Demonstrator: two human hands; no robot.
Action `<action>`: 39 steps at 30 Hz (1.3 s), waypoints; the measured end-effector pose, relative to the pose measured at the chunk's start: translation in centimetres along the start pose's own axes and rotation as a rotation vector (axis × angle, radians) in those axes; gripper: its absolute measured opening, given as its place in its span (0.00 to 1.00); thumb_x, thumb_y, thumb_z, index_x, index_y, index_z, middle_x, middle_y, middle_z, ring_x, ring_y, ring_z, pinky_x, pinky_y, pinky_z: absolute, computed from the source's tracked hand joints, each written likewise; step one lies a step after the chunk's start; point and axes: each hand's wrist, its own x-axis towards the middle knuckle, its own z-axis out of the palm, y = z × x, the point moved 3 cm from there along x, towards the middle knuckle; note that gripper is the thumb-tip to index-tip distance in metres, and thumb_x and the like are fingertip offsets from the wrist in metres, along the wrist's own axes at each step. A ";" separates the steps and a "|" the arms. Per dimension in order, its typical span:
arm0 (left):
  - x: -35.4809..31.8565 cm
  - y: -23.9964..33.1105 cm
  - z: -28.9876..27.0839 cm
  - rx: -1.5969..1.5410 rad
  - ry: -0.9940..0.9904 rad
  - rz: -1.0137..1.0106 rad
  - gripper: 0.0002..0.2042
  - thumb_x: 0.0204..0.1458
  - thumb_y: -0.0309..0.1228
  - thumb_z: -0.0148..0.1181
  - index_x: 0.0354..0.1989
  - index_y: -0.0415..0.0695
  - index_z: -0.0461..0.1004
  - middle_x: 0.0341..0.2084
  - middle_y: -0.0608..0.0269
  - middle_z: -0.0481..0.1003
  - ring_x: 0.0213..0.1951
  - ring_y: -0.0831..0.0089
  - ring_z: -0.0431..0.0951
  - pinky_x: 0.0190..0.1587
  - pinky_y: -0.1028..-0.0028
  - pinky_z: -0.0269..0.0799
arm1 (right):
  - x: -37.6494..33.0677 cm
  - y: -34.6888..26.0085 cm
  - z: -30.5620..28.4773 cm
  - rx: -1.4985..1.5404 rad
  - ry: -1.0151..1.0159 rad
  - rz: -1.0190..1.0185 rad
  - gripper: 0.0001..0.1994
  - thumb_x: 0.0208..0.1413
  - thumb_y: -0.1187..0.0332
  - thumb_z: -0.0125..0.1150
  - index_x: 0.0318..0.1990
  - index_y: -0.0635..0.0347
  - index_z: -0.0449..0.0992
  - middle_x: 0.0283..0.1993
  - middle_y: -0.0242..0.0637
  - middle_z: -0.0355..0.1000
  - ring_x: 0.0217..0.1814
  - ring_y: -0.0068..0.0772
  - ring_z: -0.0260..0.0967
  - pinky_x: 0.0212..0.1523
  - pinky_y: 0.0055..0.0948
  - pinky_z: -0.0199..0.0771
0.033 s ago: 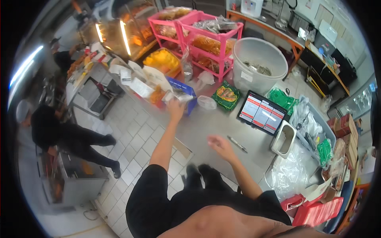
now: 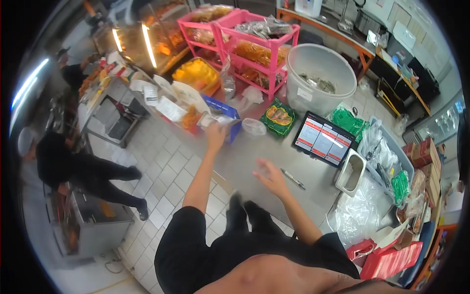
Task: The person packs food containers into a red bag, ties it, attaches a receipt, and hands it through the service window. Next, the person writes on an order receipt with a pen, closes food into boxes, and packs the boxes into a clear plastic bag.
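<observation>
My left hand (image 2: 215,134) is stretched out to the blue box (image 2: 224,117) at the far edge of the steel counter (image 2: 245,161), fingers closed on the white bag (image 2: 215,119) that sits in the box's open top. My right hand (image 2: 270,177) hovers over the counter with nothing in it, palm down and fingers loosely spread, blurred at the tips. A pen (image 2: 293,179) lies on the counter just beside that hand, to its right. Past the pen a tablet (image 2: 324,138) stands tilted, with a small steel pan (image 2: 350,172) near its right corner. A clear tub (image 2: 253,127) sits just right of the box, and a green packet (image 2: 278,117) lies beyond it. Behind them are a pink rack (image 2: 245,46) and a big grey bin (image 2: 320,78). To my far left a person in black (image 2: 81,169) bends over on the tiled floor.
</observation>
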 end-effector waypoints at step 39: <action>-5.1 8.1 9.3 -0.099 -0.977 0.534 0.45 0.10 0.57 0.70 0.52 0.70 0.70 0.64 0.61 0.54 0.63 0.56 0.52 0.59 0.47 0.43 | -3.5 10.8 1.7 1.265 0.487 0.251 0.16 0.45 0.71 0.58 0.43 0.66 0.67 0.27 0.45 0.71 0.28 0.38 0.68 0.29 0.31 0.68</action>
